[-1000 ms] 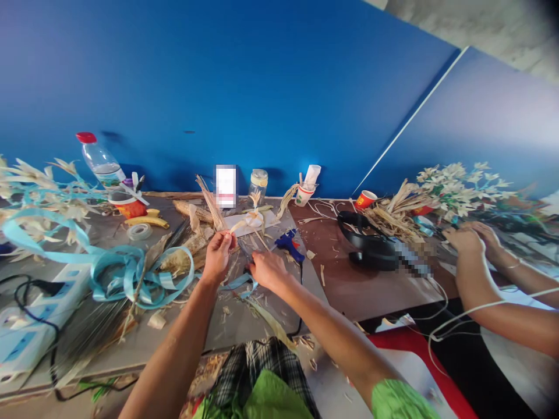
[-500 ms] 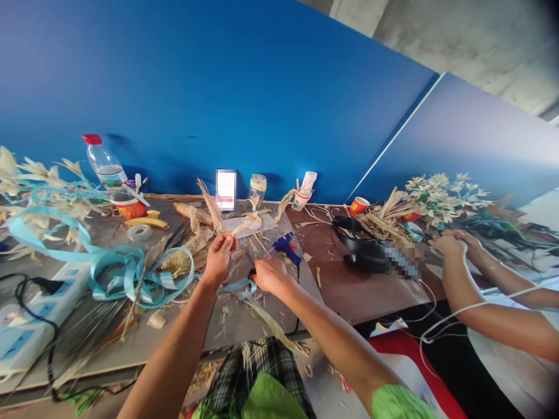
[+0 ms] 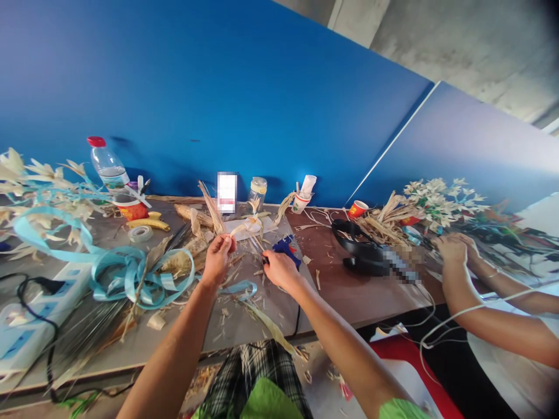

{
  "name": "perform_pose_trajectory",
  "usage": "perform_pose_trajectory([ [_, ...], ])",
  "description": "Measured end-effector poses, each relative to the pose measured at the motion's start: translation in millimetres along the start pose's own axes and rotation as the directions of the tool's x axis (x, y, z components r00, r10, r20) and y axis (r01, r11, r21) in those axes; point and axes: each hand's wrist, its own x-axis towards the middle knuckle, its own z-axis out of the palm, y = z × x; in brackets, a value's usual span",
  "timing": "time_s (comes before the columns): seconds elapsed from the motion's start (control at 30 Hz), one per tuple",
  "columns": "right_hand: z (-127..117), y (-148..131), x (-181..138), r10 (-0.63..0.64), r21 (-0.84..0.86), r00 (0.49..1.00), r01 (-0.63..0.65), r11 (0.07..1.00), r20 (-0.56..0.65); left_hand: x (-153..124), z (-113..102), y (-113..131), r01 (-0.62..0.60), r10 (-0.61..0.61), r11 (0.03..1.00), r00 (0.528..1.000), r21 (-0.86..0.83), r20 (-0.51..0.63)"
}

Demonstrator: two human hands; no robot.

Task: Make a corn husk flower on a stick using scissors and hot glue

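My left hand (image 3: pixel 219 256) pinches a pale strip of corn husk (image 3: pixel 239 230) between thumb and fingertips, above the table's middle. Just beyond it stands a husk flower (image 3: pixel 254 220); whether it joins the strip I cannot tell. My right hand (image 3: pixel 282 267) is closed on what look like scissors (image 3: pixel 264 259), their dark handle showing at the fingers and thin blades pointing toward the husk. Right behind this hand lies a blue glue gun (image 3: pixel 288 247), partly covered by it. A white sheet (image 3: pixel 271 225) lies under the flower.
Light-blue ribbon (image 3: pixel 131 273) coils at left, near a white power strip (image 3: pixel 56 314). A bottle (image 3: pixel 107 166), a jar (image 3: pixel 258 189) and a paper cup (image 3: pixel 301 202) stand by the blue partition. A black headset-like object (image 3: pixel 362 250) lies right, near a co-worker's hands (image 3: pixel 456 250).
My right hand has moved up and slightly right with the scissors, now covering part of the glue gun. My left hand keeps its pinch on the husk, nearly still.
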Motion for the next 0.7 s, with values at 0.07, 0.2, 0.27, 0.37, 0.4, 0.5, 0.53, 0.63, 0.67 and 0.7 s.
perform_pose_trajectory([
  [0.07, -2, 12, 5, 0.003, 0.290, 1.000, -0.003, 0.957, 0.000, -1, 1, 3, -0.004, 0.004, 1.000, 1.000, -0.004, -0.007],
  [0.2, -11, 30, 12, -0.094, 0.829, 0.989, -0.045, 0.557, 0.117, -1, 0, 3, -0.033, 0.033, 0.999, 0.999, 0.024, 0.008],
  [0.27, -17, 35, 13, -0.209, 0.920, 0.967, -0.056, 0.389, 0.148, -1, -2, 2, -0.057, 0.056, 0.997, 0.998, 0.061, 0.014],
  [0.37, -25, 38, 15, -0.333, 0.953, 0.932, -0.039, 0.300, 0.143, -2, -4, 3, -0.095, 0.094, 0.985, 0.995, 0.144, 0.018],
  [0.4, -26, 38, 16, -0.359, 0.953, 0.923, -0.027, 0.302, 0.140, -2, -5, 4, -0.106, 0.104, 0.978, 0.994, 0.180, 0.018],
  [0.5, -26, 36, 22, -0.435, 0.934, 0.887, 0.010, 0.357, 0.157, -3, -5, 10, -0.129, 0.132, 0.952, 0.991, 0.277, 0.009],
  [0.53, -24, 36, 25, -0.459, 0.928, 0.873, 0.021, 0.372, 0.164, -3, -5, 12, -0.137, 0.141, 0.943, 0.990, 0.302, 0.006],
  [0.63, -15, 36, 32, -0.513, 0.932, 0.842, 0.034, 0.362, 0.168, -3, -4, 16, -0.161, 0.171, 0.911, 0.985, 0.380, 0.009],
  [0.67, -12, 37, 33, -0.525, 0.937, 0.835, 0.032, 0.348, 0.166, -3, -4, 17, -0.167, 0.178, 0.899, 0.984, 0.405, 0.011],
  [0.7, -9, 38, 35, -0.533, 0.941, 0.830, 0.030, 0.338, 0.165, -3, -3, 17, -0.165, 0.177, 0.892, 0.984, 0.422, 0.010],
])
